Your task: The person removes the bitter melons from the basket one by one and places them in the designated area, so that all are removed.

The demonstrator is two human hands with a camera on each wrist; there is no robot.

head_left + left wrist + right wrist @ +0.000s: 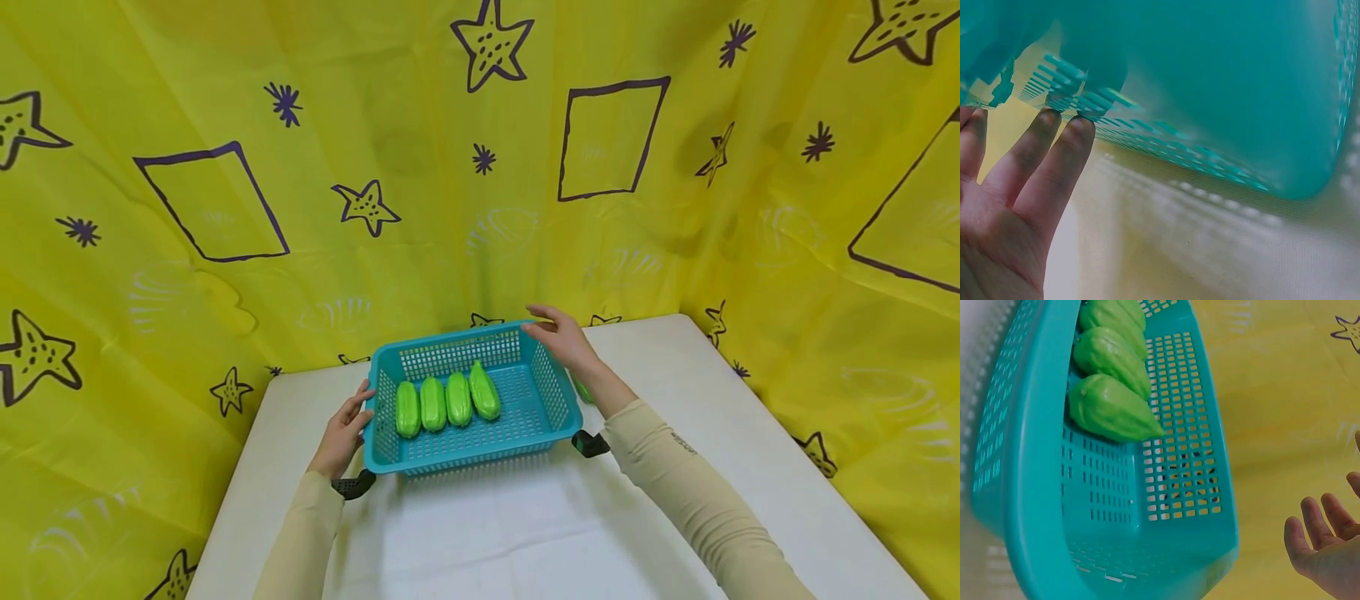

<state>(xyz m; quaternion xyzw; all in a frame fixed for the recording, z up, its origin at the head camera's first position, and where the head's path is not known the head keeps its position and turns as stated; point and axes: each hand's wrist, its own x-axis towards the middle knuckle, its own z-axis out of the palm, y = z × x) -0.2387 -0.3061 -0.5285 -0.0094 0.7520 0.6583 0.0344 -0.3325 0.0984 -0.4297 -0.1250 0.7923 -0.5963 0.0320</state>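
A teal plastic basket (472, 454) with slotted walls stands at the middle of the white table. Several bright green ridged gourds (432, 404) lie side by side in its left and middle part; in the right wrist view, the nearest gourd (1113, 409) has a pointed tip. My left hand (343, 433) is at the basket's left end. Its fairly straight fingertips touch the basket wall (1147, 134) in the left wrist view. At the far right corner, my right hand (561, 337) hovers by the rim, and the right wrist view shows its loosely bent fingers (1316, 525) apart from the basket.
Another green thing (583, 390) lies right of the basket, mostly hidden behind the right forearm. A yellow curtain (420, 275) with dark star drawings surrounds the white table (510, 533) at the back and sides. Dark wrist mounts (590, 443) sit under both wrists.
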